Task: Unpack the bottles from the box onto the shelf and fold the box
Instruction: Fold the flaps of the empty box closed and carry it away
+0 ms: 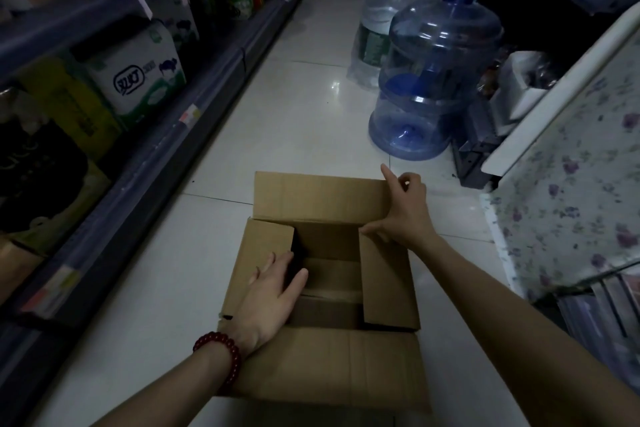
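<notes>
A brown cardboard box stands on the white tiled floor with all its flaps spread. No bottles show in the dark inside of it. My left hand, with a red bead bracelet on the wrist, lies flat on the left side flap, fingers apart, fingertips at the flap's inner edge. My right hand rests at the far right corner, where the far flap meets the right side flap; the thumb touches the side flap and the forefinger points up along the far flap's edge. The shelf runs along the left.
The left shelf holds packs of tissue and other goods. An empty blue water jug stands just beyond the box on the right, with a bagged jug behind it. A cabinet under a flowered cloth is at the right. The aisle floor runs ahead.
</notes>
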